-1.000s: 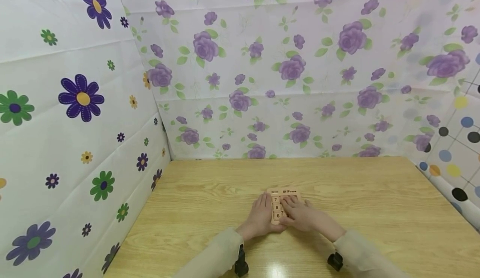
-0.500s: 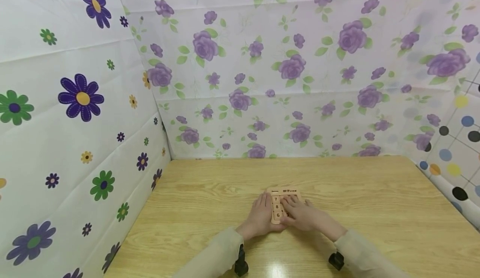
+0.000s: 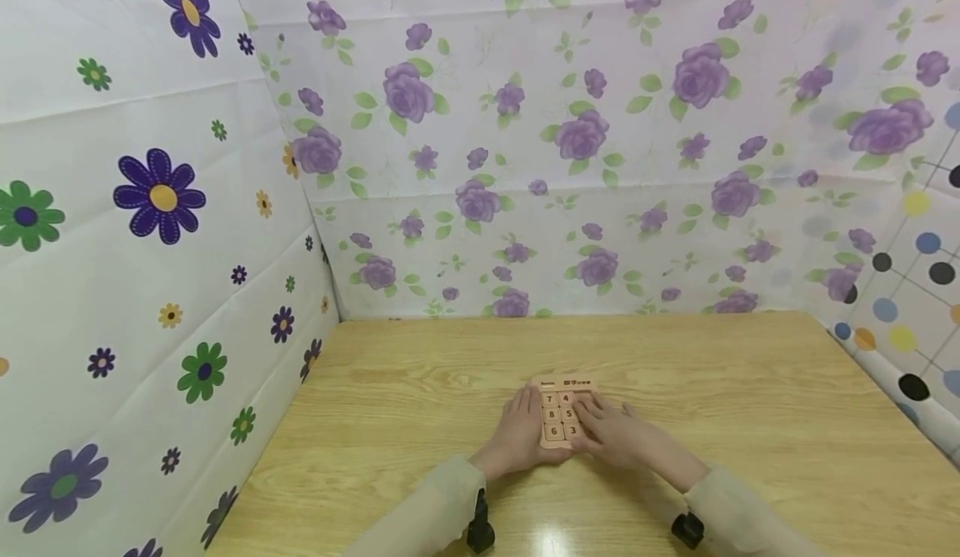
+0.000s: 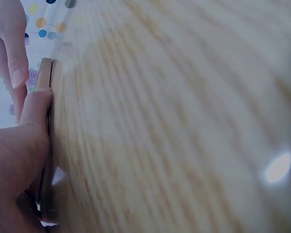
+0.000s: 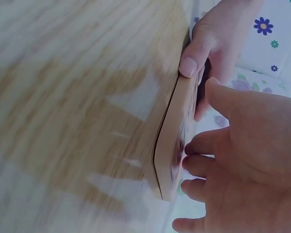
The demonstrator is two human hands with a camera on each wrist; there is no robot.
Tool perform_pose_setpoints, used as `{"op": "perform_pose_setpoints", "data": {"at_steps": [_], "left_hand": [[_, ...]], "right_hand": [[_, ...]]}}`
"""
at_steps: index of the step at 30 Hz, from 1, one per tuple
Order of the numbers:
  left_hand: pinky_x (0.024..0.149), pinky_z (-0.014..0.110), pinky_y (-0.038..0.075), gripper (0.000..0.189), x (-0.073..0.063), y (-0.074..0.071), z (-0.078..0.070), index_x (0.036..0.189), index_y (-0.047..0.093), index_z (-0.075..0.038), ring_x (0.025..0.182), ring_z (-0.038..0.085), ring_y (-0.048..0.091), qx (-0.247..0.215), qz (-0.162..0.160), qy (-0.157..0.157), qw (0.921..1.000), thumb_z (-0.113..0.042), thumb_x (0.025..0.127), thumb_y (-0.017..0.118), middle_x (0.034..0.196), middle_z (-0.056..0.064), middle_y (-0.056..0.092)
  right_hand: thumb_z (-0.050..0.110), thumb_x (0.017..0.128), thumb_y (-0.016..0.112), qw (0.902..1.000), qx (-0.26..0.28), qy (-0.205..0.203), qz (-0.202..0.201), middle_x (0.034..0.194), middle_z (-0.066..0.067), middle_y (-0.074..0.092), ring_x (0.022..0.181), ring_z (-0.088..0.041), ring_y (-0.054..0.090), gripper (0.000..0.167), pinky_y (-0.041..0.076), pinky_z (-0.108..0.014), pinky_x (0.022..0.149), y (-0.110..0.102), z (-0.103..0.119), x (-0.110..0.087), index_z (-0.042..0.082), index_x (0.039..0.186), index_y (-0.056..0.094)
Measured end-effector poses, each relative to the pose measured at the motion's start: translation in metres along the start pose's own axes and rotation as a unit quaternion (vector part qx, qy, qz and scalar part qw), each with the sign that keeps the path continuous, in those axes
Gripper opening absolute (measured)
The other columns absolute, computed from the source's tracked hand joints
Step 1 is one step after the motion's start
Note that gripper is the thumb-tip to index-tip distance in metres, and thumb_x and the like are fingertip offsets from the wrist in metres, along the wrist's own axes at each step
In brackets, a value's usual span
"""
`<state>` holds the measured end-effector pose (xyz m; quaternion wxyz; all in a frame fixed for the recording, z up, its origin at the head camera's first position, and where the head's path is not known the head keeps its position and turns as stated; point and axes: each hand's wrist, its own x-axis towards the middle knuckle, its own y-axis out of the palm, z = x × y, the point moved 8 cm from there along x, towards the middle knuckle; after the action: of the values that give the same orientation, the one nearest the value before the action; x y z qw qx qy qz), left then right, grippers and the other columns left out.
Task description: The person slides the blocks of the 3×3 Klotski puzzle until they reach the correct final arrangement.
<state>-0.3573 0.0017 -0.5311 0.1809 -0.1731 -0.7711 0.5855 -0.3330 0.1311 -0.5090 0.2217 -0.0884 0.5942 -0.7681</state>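
Note:
A wooden number sliding puzzle (image 3: 553, 422) lies flat on the table, its tiles 7, 4, 8, 5, 6 and 3 showing. My left hand (image 3: 516, 434) holds the puzzle at its left side, with the thumb along the near edge. In the left wrist view that thumb (image 4: 36, 107) presses against the board's side. Over the right column is my right hand (image 3: 617, 434), hiding those tiles. Seen from the right wrist, its fingers (image 5: 199, 165) reach to the board's top face, the tips at or just over the tiles.
The wood-grain table (image 3: 405, 390) spreads around the puzzle. A cloth with purple roses (image 3: 480, 198) hangs behind its far edge. Flowered cloth (image 3: 161, 290) stands on the left, dotted cloth (image 3: 907, 307) on the right. Both wrists wear black devices (image 3: 480, 524).
My right hand has shifted to the right across the puzzle, uncovering the tiles 4, 5 and 3. The left hand keeps its hold, and the puzzle stays in place.

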Motion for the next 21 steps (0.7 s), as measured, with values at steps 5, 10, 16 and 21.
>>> {"op": "perform_pose_setpoints", "data": {"at_steps": [5,10,16,21], "left_hand": [[0.118,0.048,0.027,0.121,0.000,0.002,0.001,0.150,0.015,0.010,0.145,0.038,0.025,-0.005,0.004,-0.001,1.0000,-0.070,0.075,0.066,0.156,0.028,0.022],[0.118,0.048,0.027,0.122,0.000,0.001,0.002,0.150,0.015,0.010,0.146,0.037,0.025,-0.010,-0.001,-0.003,0.9999,-0.070,0.074,0.067,0.156,0.027,0.022],[0.118,0.049,0.027,0.121,-0.001,0.001,0.002,0.150,0.015,0.011,0.145,0.038,0.026,-0.021,0.000,-0.001,0.9998,-0.067,0.074,0.069,0.156,0.028,0.023],[0.118,0.049,0.027,0.121,0.001,0.002,0.002,0.149,0.016,0.011,0.145,0.038,0.026,-0.015,0.000,-0.001,0.9999,-0.068,0.074,0.069,0.155,0.028,0.024]], "right_hand": [[0.057,0.096,0.044,1.0000,0.005,0.006,0.002,0.156,-0.016,0.031,0.147,-0.040,0.020,0.076,0.014,-0.071,0.112,0.000,-0.001,-0.007,0.006,0.151,0.031],[0.056,0.097,0.043,1.0000,0.002,0.007,0.004,0.156,-0.016,0.032,0.147,-0.040,0.021,0.074,0.014,-0.072,0.112,-0.001,-0.001,-0.013,0.007,0.151,0.032],[0.056,0.097,0.044,0.9998,0.006,0.013,0.014,0.156,-0.017,0.031,0.147,-0.040,0.019,0.074,0.012,-0.072,0.112,0.003,-0.001,-0.017,0.006,0.150,0.032],[0.056,0.096,0.044,0.9998,0.010,0.014,0.013,0.156,-0.017,0.031,0.147,-0.041,0.019,0.075,0.012,-0.073,0.111,0.002,-0.001,-0.018,0.005,0.150,0.032]]}}
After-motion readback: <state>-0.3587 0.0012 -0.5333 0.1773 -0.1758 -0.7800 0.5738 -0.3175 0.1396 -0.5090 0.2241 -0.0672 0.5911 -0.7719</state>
